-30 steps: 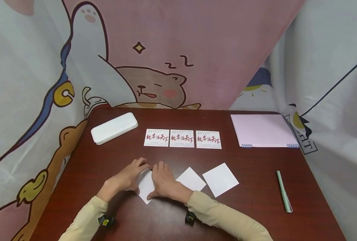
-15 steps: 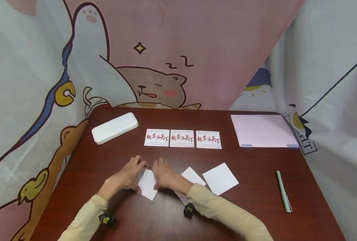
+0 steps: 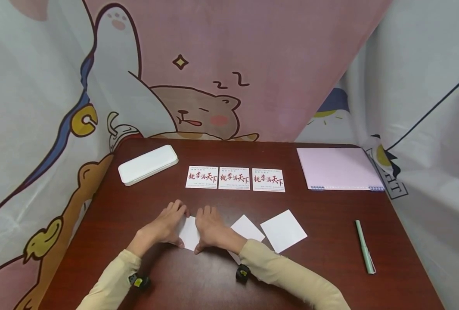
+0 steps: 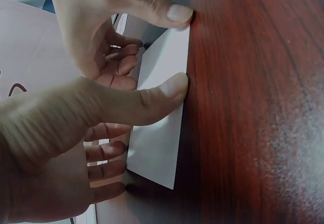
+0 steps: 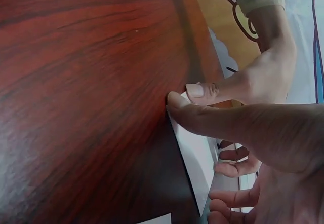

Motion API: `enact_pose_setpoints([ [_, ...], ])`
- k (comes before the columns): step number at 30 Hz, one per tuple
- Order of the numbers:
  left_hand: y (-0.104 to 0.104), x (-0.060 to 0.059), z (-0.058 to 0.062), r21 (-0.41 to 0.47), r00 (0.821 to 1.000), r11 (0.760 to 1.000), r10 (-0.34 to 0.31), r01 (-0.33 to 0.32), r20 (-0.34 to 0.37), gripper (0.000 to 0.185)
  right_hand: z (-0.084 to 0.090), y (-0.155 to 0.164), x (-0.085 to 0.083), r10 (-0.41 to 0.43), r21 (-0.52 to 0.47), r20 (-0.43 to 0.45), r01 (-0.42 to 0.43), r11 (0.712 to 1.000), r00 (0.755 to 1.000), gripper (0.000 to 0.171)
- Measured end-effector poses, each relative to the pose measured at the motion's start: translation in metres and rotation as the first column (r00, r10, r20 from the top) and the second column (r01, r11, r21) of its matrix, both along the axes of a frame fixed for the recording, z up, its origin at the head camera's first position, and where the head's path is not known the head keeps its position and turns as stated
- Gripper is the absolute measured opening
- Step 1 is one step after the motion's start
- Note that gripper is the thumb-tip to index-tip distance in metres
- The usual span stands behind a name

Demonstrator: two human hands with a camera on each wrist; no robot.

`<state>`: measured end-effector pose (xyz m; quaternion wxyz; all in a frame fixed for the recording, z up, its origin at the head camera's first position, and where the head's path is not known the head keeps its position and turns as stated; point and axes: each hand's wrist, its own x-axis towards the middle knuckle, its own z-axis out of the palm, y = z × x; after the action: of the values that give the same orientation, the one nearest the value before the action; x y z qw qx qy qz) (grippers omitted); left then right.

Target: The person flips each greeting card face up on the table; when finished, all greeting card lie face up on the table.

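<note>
A blank white square card (image 3: 189, 234) is held between my two hands at the left middle of the table. My left hand (image 3: 167, 226) grips its left side, thumb on the near edge and fingers at the far edge. On the right side my right hand (image 3: 211, 228) holds it the same way. In the left wrist view the card (image 4: 154, 143) slants, with both thumbs along one edge. The right wrist view shows the two thumbs close together on the card (image 5: 195, 150). The right forearm partly covers another white card (image 3: 248, 228).
A further white card (image 3: 283, 231) lies to the right. Beyond the hands, three cards with red characters (image 3: 234, 178) stand in a row. A white case (image 3: 148, 165), a pink notebook (image 3: 339, 168) and a green pen (image 3: 364, 246) lie on the dark red-brown table (image 3: 314, 275).
Between the hands the card has turned from corner-down to a squarer position, its near corner moving away from the body. The hands have shifted only slightly; the other things stay put.
</note>
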<state>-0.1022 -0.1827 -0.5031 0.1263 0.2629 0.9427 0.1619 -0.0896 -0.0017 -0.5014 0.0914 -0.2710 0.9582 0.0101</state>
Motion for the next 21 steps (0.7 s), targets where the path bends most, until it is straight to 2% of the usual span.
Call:
enact_pose_setpoints([
  [5,-0.001,0.002,-0.001,0.017,1.000,1.000,0.010,-0.010,-0.006,0.093,0.001,-0.002,-0.003,-0.035,-0.037,0.044,0.037,0.999,0.998,0.099],
  [8,-0.004,0.003,-0.002,0.044,1.000,0.999,0.017,-0.016,-0.022,0.093,0.003,0.000,-0.004,-0.055,-0.110,0.097,0.066,0.992,0.994,0.094],
  [12,-0.007,0.002,-0.002,0.082,0.999,0.996,0.020,-0.018,-0.030,0.080,0.007,0.008,-0.008,-0.031,-0.239,0.122,0.059,0.969,0.992,0.073],
  [17,-0.010,-0.001,0.008,0.171,0.995,0.984,0.052,-0.038,-0.081,0.047,0.019,0.021,-0.014,0.066,-0.411,0.016,-0.053,0.910,0.998,0.028],
  [21,-0.013,-0.005,0.021,0.276,0.982,0.961,0.070,-0.019,-0.174,0.027,0.031,0.028,-0.016,0.078,-0.501,-0.100,-0.118,0.858,0.992,0.009],
])
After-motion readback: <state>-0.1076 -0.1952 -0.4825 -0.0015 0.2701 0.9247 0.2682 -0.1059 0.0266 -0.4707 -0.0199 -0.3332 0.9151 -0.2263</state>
